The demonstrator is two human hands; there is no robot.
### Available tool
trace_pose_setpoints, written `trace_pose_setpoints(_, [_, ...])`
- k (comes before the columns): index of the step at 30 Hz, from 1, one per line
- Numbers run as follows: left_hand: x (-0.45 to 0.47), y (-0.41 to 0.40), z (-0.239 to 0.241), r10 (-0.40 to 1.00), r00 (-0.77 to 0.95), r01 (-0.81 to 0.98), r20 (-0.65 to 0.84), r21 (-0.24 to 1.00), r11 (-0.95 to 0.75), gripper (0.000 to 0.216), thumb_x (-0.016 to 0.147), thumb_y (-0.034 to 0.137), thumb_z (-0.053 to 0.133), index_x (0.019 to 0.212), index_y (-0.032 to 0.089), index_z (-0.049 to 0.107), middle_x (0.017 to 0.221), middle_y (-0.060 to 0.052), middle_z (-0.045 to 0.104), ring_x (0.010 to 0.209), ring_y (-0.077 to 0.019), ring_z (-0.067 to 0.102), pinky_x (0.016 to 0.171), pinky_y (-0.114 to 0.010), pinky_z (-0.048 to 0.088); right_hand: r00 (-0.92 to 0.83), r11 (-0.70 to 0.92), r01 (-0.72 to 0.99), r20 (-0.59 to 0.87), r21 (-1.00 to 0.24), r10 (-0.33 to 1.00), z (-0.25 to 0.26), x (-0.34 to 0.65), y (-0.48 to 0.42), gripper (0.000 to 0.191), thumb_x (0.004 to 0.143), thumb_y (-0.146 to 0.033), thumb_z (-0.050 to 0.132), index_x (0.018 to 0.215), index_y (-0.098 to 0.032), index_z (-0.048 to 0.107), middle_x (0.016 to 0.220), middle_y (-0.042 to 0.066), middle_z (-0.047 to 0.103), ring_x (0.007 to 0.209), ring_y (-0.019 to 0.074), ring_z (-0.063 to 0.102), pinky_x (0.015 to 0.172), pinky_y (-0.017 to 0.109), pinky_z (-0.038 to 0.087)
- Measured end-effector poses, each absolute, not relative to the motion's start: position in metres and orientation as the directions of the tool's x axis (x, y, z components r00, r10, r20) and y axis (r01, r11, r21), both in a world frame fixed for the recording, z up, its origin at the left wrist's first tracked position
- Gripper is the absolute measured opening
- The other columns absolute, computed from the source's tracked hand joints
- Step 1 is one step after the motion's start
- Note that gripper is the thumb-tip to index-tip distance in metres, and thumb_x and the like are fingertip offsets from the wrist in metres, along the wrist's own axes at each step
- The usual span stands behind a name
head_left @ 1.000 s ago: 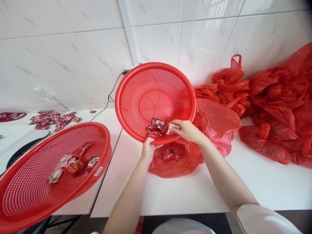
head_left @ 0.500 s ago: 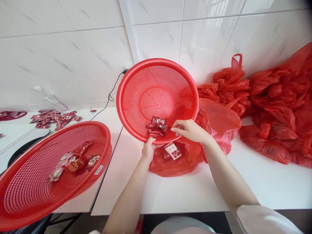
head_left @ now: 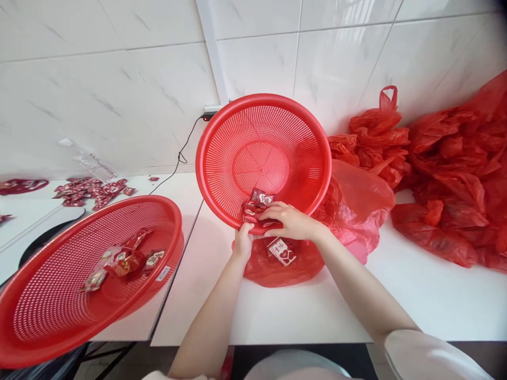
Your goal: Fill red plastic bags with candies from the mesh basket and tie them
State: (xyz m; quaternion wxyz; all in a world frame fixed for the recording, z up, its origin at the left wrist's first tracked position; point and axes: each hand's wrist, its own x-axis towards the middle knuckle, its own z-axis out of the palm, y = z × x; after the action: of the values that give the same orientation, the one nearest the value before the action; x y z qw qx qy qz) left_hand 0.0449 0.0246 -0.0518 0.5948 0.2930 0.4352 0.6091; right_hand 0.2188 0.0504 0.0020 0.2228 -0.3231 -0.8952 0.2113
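A round red mesh basket [head_left: 261, 124] is tilted toward me, with several small red and dark candy packets [head_left: 262, 197] gathered at its lower side. My left hand [head_left: 243, 244] grips the near rim, its thumb on top. Inside that rim, my right hand [head_left: 291, 221] reaches over the packets, fingers stretched out and touching them, thumb apart near the rim. The fingertips partly cover some packets. Below the basket lies a red plastic bag [head_left: 257, 272], and a white packet with red hearts [head_left: 282, 251] rests in its mouth among darker ones.
At the left, a second red mesh basket [head_left: 43, 274] holds several wrapped sweets [head_left: 129, 263]. Behind it lies a heap of red packets [head_left: 89, 190]. Filled red plastic bags [head_left: 447, 184] crowd the right side of the white table [head_left: 317, 322]. A black cable [head_left: 182, 148] runs by the tiled wall.
My right hand has moved left and down onto the packets, its fingers now stretched over them. The basket, still in my left hand, has shifted slightly right.
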Motion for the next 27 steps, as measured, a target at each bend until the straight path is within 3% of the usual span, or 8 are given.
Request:
trace_pose_setpoints(4, [0.042,0.027,-0.049,0.981,-0.084,-0.479,-0.178,0.87,0.117,0.036,0.062,0.03,0.06,0.094,0.013,0.064,0.085,-0.006,0.071,0.083,-0.0259,0.068,0.064,-0.035,0.057,-0.699,0.712,0.459,0.279,-0.532,0.659,0.01,0.23,0.054,0.015,0.088,-0.029,0.065,0.098,-0.019,0.071,0.097,0.007,0.07,0.094,0.0213,0.061,0.092,0.037,0.046])
trace_pose_setpoints(8, [0.044,0.028,-0.049,0.977,-0.079,-0.491,-0.2,0.86,0.136,0.033,0.06,0.028,0.059,0.089,0.013,0.063,0.081,-0.005,0.071,0.077,-0.0233,0.068,0.061,-0.034,0.058,-0.558,0.649,0.461,0.371,-0.606,0.743,0.014,0.238,0.056,0.018,0.094,-0.027,0.053,0.099,-0.019,0.069,0.099,0.007,0.071,0.089,0.0184,0.065,0.085,0.03,0.048])
trace_pose_setpoints(11, [0.044,0.028,-0.05,0.973,-0.088,-0.491,-0.215,0.859,0.146,0.032,0.059,0.028,0.059,0.086,0.013,0.063,0.078,-0.005,0.07,0.077,-0.0239,0.068,0.061,-0.035,0.059,-0.391,0.551,0.52,0.392,-0.653,0.833,0.015,0.242,0.056,0.021,0.095,-0.033,0.051,0.1,-0.018,0.065,0.086,0.004,0.07,0.076,0.0168,0.065,0.074,0.027,0.047])
trace_pose_setpoints(15, [0.043,0.028,-0.049,0.971,-0.107,-0.488,-0.214,0.862,0.137,0.033,0.059,0.027,0.059,0.088,0.013,0.062,0.081,-0.006,0.07,0.084,-0.0265,0.069,0.064,-0.036,0.06,-0.331,0.493,0.533,0.367,-0.687,0.869,0.016,0.246,0.057,0.024,0.096,-0.039,0.049,0.096,-0.018,0.061,0.076,0.001,0.067,0.067,0.0148,0.061,0.066,0.025,0.043])
trace_pose_setpoints(22, [0.041,0.03,-0.051,0.972,-0.096,-0.491,-0.216,0.859,0.142,0.038,0.056,0.029,0.061,0.09,0.011,0.064,0.082,-0.007,0.072,0.081,-0.026,0.069,0.061,-0.035,0.06,-0.433,0.513,0.528,0.305,-0.677,0.848,0.026,0.246,0.049,0.031,0.095,-0.047,0.05,0.09,-0.019,0.063,0.065,-0.003,0.06,0.057,0.0115,0.052,0.06,0.023,0.039])
trace_pose_setpoints(27, [0.038,0.031,-0.051,0.977,-0.115,-0.474,-0.181,0.874,0.106,0.034,0.06,0.028,0.059,0.09,0.012,0.064,0.084,-0.006,0.073,0.081,-0.0251,0.069,0.063,-0.035,0.059,-0.584,0.5,0.535,0.129,-0.681,0.801,0.037,0.246,0.038,0.036,0.092,-0.049,0.054,0.074,-0.019,0.062,0.063,-0.001,0.063,0.055,0.0117,0.053,0.057,0.023,0.038])
